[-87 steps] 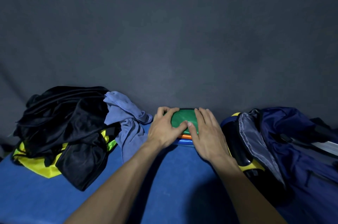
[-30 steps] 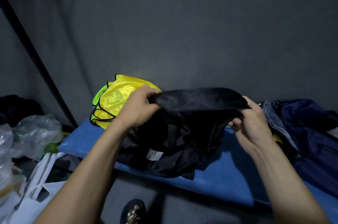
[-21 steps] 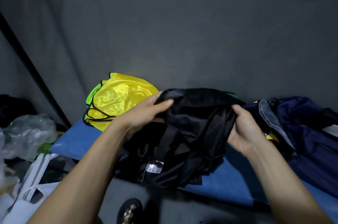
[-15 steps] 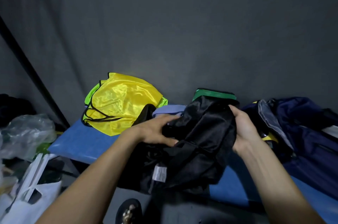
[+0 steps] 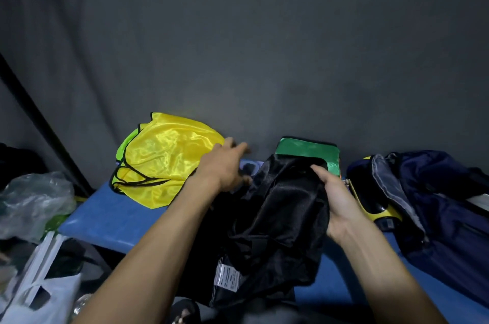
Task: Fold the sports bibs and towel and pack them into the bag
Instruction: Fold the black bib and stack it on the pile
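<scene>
A black sports bib [image 5: 277, 220] hangs crumpled over the front edge of the blue bench [image 5: 105, 218], a white label showing low down. My right hand [image 5: 333, 199] grips its upper right edge. My left hand [image 5: 225, 165] is off the cloth, fingers stretched and blurred, just above the bib's left side beside the yellow bib [image 5: 164, 157]. A folded green bib [image 5: 309, 153] lies behind the black one against the wall. The navy bag [image 5: 436, 204] lies open at the right, a yellow item in its mouth. A bit of blue-grey towel [image 5: 250, 165] peeks out beside my left hand.
A grey cloth backdrop hangs close behind the bench. A dark pole [image 5: 39, 122] slants at the left. Clear and white plastic bags [image 5: 34, 199] sit on the floor at the lower left. A sandalled foot [image 5: 182, 313] shows below the bench edge.
My left hand has let go of the black bib and moved up and left toward the yellow bib. My right hand keeps its grip; the bib has sagged lower, uncovering the green bib.
</scene>
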### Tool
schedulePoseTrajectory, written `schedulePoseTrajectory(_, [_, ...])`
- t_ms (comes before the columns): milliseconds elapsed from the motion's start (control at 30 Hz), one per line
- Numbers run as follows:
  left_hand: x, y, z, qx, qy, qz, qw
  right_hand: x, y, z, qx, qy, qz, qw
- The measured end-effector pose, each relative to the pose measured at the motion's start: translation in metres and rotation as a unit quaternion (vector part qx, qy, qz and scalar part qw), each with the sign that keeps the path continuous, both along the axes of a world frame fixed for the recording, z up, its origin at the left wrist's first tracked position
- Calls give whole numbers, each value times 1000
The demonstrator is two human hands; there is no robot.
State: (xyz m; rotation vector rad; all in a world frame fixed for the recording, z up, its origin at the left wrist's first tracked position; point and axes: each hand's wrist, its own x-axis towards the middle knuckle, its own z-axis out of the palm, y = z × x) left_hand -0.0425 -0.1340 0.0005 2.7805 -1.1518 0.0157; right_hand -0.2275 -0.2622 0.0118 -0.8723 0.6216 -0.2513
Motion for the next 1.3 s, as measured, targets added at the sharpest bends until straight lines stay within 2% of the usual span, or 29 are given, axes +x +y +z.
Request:
schedulePoseTrajectory(67, [-2, -14, -25, 82, 15, -8, 996, 3, -1, -2, 6, 0, 4, 1000])
schedulePoseTrajectory(133, [4, -21, -49, 88, -2, 2, 996, 5, -2, -4, 17, -7, 9, 1000])
schedulePoseTrajectory(267, [25, -25, -37, -103, -61, 48, 992, 11, -8, -4, 24, -19, 18, 999])
schedulePoseTrajectory(367, [46, -25, -12, -251, -169, 127, 945, 12, -12, -1, 28, -35, 18, 999])
schedulePoseTrajectory(400, [53, -25, -11, -256, -204, 131, 936, 12, -14, 0, 34, -43, 14, 998])
schedulePoseTrajectory(433, [60, -26, -14, -212, -209, 113, 948, 11, -16, 2, 41, -50, 9, 998])
schedulePoseTrajectory(500, [71, -28, -32, -25, -110, 57, 992, 12, -18, 6, 50, -65, -1, 997])
schedulePoseTrajectory(533, [71, -27, -40, 75, -39, 41, 996, 12, -18, 8, 53, -72, -2, 996])
schedulePoseTrajectory(567, [69, -25, -42, 120, 2, 28, 992, 12, -19, 10, 58, -78, -2, 995])
schedulePoseTrajectory(600, [66, -22, -38, 96, 14, 18, 995, 11, -19, 13, 62, -88, -2, 994])
schedulePoseTrajectory(667, [51, -14, -17, -72, -3, -33, 997, 6, -18, 19, 67, -117, 1, 991])
schedulePoseTrajectory(700, [40, -8, -6, -174, 47, -72, 981, 2, -17, 22, 68, -129, 5, 989])
schedulePoseTrajectory(733, [27, -2, 6, -232, 150, -112, 954, -2, -16, 24, 67, -140, 8, 988])
schedulePoseTrajectory(800, [-3, 13, 20, -211, 366, -184, 887, -11, -13, 29, 61, -166, 13, 984])
schedulePoseTrajectory(867, [-30, 27, 17, -109, 470, -241, 842, -21, -11, 32, 63, -187, 6, 980])
schedulePoseTrajectory(933, [-46, 37, 11, -41, 495, -294, 817, -32, -10, 35, 63, -209, -17, 976])
schedulePoseTrajectory(967, [-54, 42, 14, -44, 498, -304, 811, -37, -10, 36, 59, -210, -31, 975])
schedulePoseTrajectory(1033, [-60, 55, 21, -96, 513, -296, 800, -47, -13, 34, 47, -206, -63, 975])
schedulePoseTrajectory(1133, [-55, 79, 32, -216, 565, -288, 743, -58, -21, 30, 47, -183, -116, 975])
schedulePoseTrajectory(1167, [-51, 85, 33, -245, 558, -278, 742, -60, -22, 28, 45, -166, -140, 975])
schedulePoseTrajectory(1200, [-48, 88, 33, -257, 525, -262, 768, -63, -25, 26, 38, -150, -163, 974])
schedulePoseTrajectory(1233, [-45, 90, 30, -247, 489, -246, 800, -66, -27, 25, 30, -133, -181, 974])
schedulePoseTrajectory(1300, [-37, 91, 19, -169, 384, -220, 881, -71, -33, 23, 21, -124, -213, 969])
